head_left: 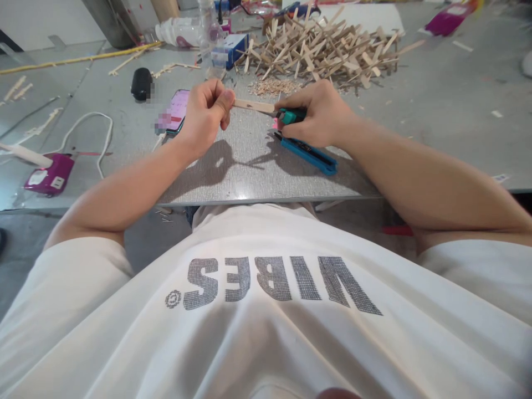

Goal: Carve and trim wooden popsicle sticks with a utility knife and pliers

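Observation:
My left hand (pixel 210 113) pinches one end of a flat wooden craft stick (pixel 254 105) between thumb and fingers, above the table. The stick has a dark mark near its middle. My right hand (pixel 316 113) is closed around a teal-and-black handled tool (pixel 291 115). The tool's metal tip meets the stick's right end; whether it is a knife or a cutter I cannot tell. Beneath the right hand, a long blue-and-black tool (pixel 310 155) lies on the table. A phone (pixel 177 113) with a lit pink screen lies beside my left wrist.
A large heap of craft sticks (pixel 324 47) lies at the back, with wood scraps (pixel 274 87) before it. Left of it stand a clear bottle (pixel 211 39) and a blue box (pixel 236 49). A black case (pixel 142 84), white cable (pixel 108 124) and purple glue gun (pixel 50 174) lie left.

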The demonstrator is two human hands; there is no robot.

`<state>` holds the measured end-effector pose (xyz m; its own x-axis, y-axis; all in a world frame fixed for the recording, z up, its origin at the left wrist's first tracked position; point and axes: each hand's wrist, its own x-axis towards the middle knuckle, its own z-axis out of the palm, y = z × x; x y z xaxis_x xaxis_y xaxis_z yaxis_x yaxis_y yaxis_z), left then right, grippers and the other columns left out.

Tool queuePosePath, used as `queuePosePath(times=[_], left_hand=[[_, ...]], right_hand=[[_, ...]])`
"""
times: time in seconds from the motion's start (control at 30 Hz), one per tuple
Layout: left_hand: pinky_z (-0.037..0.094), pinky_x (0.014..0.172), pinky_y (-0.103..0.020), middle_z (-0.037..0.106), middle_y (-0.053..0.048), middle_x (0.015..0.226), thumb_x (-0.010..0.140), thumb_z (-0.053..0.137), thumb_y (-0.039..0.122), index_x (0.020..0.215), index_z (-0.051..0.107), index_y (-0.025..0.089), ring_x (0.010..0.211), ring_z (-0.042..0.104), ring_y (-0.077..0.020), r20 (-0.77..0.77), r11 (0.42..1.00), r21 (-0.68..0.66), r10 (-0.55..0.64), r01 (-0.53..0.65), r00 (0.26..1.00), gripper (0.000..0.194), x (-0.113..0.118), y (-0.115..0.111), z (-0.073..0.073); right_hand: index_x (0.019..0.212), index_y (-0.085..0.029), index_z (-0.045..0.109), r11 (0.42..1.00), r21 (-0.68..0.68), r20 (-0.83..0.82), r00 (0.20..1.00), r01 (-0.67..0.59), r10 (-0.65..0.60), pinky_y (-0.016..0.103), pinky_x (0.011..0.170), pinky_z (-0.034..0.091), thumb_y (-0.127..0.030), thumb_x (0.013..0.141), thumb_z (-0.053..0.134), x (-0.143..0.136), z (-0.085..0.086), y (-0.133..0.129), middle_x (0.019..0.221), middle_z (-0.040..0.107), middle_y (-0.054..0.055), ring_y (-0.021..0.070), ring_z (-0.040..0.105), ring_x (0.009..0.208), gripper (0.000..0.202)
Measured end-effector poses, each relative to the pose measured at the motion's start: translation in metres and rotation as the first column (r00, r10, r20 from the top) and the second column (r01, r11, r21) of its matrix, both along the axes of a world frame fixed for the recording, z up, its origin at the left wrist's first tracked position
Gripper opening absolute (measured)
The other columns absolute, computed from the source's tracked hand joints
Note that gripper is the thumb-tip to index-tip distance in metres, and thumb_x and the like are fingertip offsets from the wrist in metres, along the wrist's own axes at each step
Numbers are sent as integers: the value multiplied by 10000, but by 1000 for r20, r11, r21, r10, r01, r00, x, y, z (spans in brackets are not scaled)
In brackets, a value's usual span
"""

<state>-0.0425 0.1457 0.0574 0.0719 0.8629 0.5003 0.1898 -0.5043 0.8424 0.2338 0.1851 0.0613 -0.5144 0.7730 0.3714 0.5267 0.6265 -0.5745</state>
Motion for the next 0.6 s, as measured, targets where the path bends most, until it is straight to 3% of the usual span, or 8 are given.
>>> queuePosePath(times=[0.1,0.23,0.43,0.6], left_hand=[[310,598,-437,396,3,552,844,828,644,611,466,347,507,412,-229,16,1000,3,-1,1,1000,523,1,0,0],[259,573,-429,341,16,526,907,789,662,590,465,357,470,366,-208,60,999,38,2,-5,998,546,3,2,-4],[247,557,-420,425,12,505,922,820,587,607,533,358,456,358,-183,45,998,57,18,-21,999,483,-1,2,-4],[299,565,-409,424,26,561,857,884,718,646,539,339,503,364,-163,129,997,13,-72,71,989,554,-1,5,-3]], right_hand=[[959,-247,814,997,79,153,988,-4,-9,440,779,558,-275,803,785,1,4,-2,792,711,-2,261,711,849,161],[871,-228,698,997,67,228,974,-30,14,428,715,488,-249,815,715,1,17,-14,775,650,41,240,586,777,63],[767,-259,560,1000,27,258,966,-9,1,424,687,379,-210,786,684,-3,34,-31,694,501,34,226,449,728,134],[789,-273,561,996,66,210,977,-55,40,429,690,337,-258,752,654,-3,34,-34,728,521,57,238,393,727,102]])
